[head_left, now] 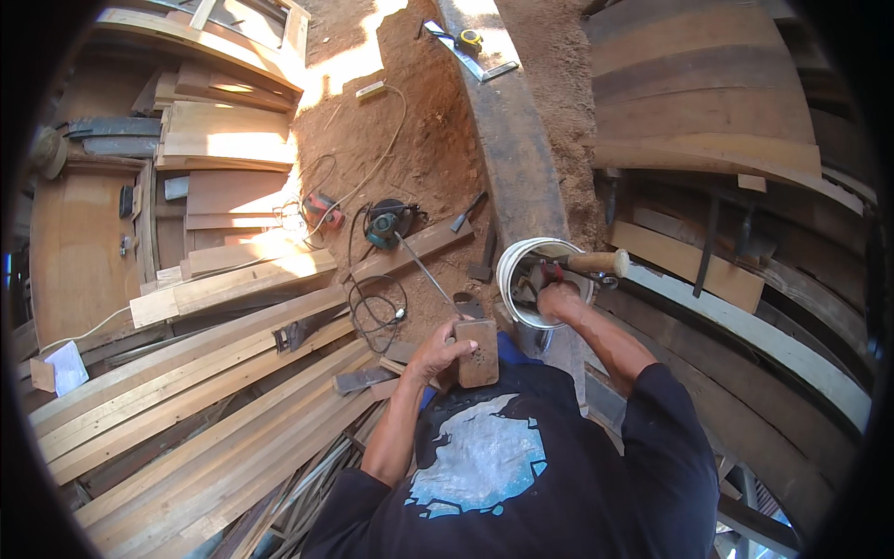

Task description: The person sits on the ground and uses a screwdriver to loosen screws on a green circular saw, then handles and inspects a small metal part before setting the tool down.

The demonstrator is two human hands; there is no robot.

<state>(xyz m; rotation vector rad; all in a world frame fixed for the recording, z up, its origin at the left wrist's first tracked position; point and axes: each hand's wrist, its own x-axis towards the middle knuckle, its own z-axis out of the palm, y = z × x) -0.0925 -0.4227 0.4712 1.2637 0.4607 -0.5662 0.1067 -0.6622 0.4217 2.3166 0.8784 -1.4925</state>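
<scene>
My left hand (440,354) is closed around a small brown wooden block (478,352), thumb across its face, in front of my dark shirt. A thin metal rod (426,265) slants down toward this hand; whether the fingers also grip it cannot be made out. My right hand (560,302) reaches into a white bucket (507,279), where its fingers are hidden among tools. Out of the bucket, above that hand, sticks a thick wooden handle (596,263). Something red (551,274) shows beside the hand.
A long plank (515,149) bears a metal square (499,71) and a yellow tape measure (469,41). Left of it lie a green power tool (384,228), a red power tool (322,211) and looping cords. Stacked boards (214,401) crowd the left; more timber (698,93) stands right.
</scene>
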